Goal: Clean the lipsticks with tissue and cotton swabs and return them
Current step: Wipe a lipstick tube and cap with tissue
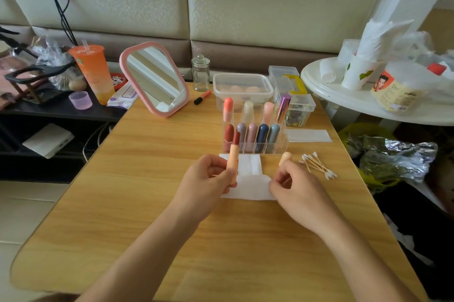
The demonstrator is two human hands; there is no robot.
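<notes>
The left hand [208,179] pinches the uncapped lipstick [233,161] upright. The right hand [292,186] curls round its cap [285,158], touching the tissue [248,183] between the grips. Wiping looks about to begin: the tissue must meet the bullet. Cotton swabs [318,166] lie right of the cap, the organizer [255,141] beyond.

My left hand [207,186] and my right hand [297,191] are bare, plain skin from the knuckles to the fingertips, and both wrists are the same. My left forearm [147,252] and right forearm [363,250] are uncovered as well, from the wrist down to the lower edge of the view (the wide lens makes them look long and broad there). My fingers have rounded tips. My nails are too small here to tell more.
</notes>
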